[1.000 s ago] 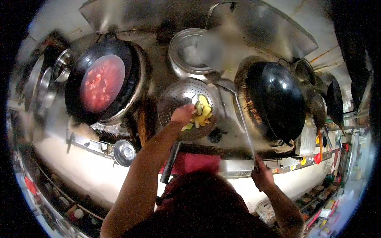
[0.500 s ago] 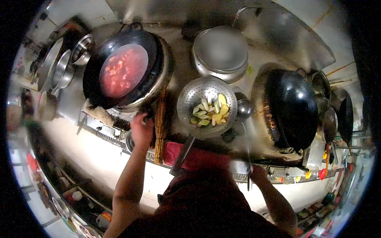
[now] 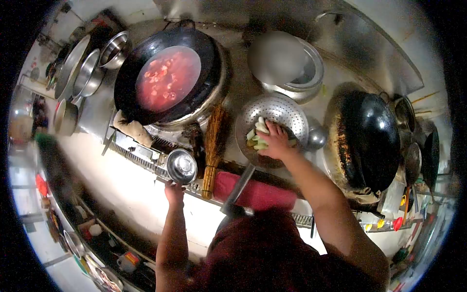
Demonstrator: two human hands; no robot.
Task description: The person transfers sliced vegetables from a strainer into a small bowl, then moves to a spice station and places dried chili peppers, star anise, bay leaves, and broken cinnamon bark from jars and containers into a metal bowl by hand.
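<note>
My left hand [image 3: 174, 192] grips the rim of a small metal bowl [image 3: 182, 166] at the stove's front edge. The bowl tilts towards me, and its inside looks bare. My right hand [image 3: 275, 141] is down in a perforated strainer [image 3: 248, 114], fingers curled onto cut green-white and yellowish vegetable pieces [image 3: 251, 136]. Some pieces are hidden beneath the fingers. The strainer's handle [image 3: 238, 187] points towards me. Just right of its basket rests a ladle [image 3: 317, 138].
A black wok [image 3: 127, 100] with reddish liquid and pale pieces stands at left. Another black wok [image 3: 369, 136] is tilted at right. Behind the strainer is a lidded metal pot [image 3: 315, 78]. A bamboo brush [image 3: 213, 146] and red cloth [image 3: 272, 191] lie near the front.
My left hand has drawn back towards me and now holds the metal bowl. My right hand has moved from the front edge by the ladle handle into the strainer. The view has shifted slightly.
</note>
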